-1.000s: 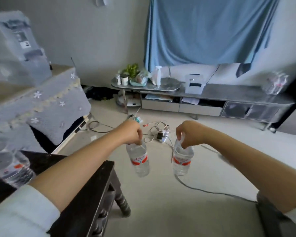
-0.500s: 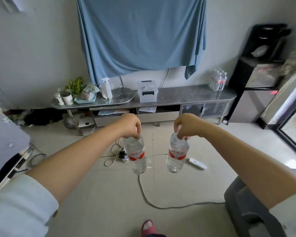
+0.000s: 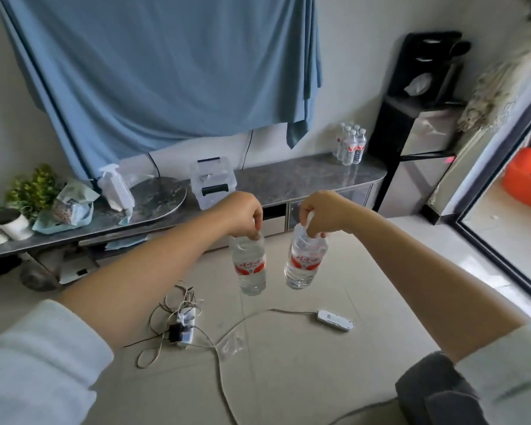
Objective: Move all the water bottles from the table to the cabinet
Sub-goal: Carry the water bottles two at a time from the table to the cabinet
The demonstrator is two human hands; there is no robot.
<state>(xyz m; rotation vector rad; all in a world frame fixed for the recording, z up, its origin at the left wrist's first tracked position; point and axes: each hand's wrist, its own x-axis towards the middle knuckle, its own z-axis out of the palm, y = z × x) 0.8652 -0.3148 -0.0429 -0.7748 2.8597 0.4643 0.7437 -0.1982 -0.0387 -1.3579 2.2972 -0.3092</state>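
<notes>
My left hand (image 3: 245, 213) grips the cap end of a clear water bottle with a red label (image 3: 249, 264), which hangs upright below it. My right hand (image 3: 321, 215) holds a second such bottle (image 3: 304, 261) the same way, tilted slightly. Both hang above the tiled floor, side by side. Ahead stands the long low grey cabinet (image 3: 292, 179) against the wall. Several water bottles (image 3: 351, 144) stand grouped on its right end.
On the cabinet sit a clear storage box (image 3: 212, 182), a spray bottle (image 3: 114, 188), a round grey slab (image 3: 157, 194) and potted plants (image 3: 28, 194). Power strips (image 3: 185, 328) and cables lie on the floor. A black appliance (image 3: 423, 124) stands right of the cabinet.
The view has swung right from the dark table and closer to the cabinet. Both hands keep carrying their bottles forward, held at the same height.
</notes>
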